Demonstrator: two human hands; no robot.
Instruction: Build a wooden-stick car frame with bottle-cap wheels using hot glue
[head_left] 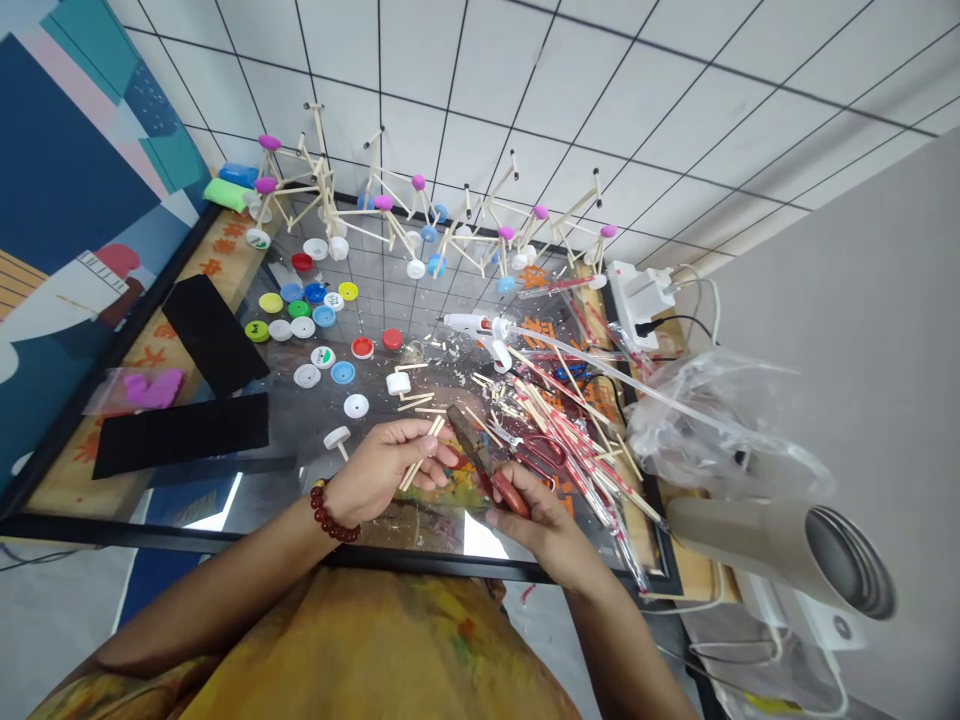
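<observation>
My left hand (382, 462) is closed on a couple of short wooden sticks (424, 452), which slant up between thumb and fingers. In my right hand (541, 518) is a knife (469, 442) with a dark blade and a reddish-brown handle. Its blade points up and left, close to the sticks' upper ends; I cannot tell whether they touch. Just beyond the hands lie cut stick pieces (416, 402) and a white cap (399, 383). Red-handled scissors (544, 450) rest right of the blade. Another white cap with a stick attached (337, 437) lies left of my left hand.
Colourful bottle caps (323, 316) are scattered at left centre. Stick figures with pink balls (383, 203) line the back edge. A white glue gun (480, 325) sits amid shavings, near bundled sticks (570, 440). Black strips (180, 435) lie left; a power strip (641, 290) is at right.
</observation>
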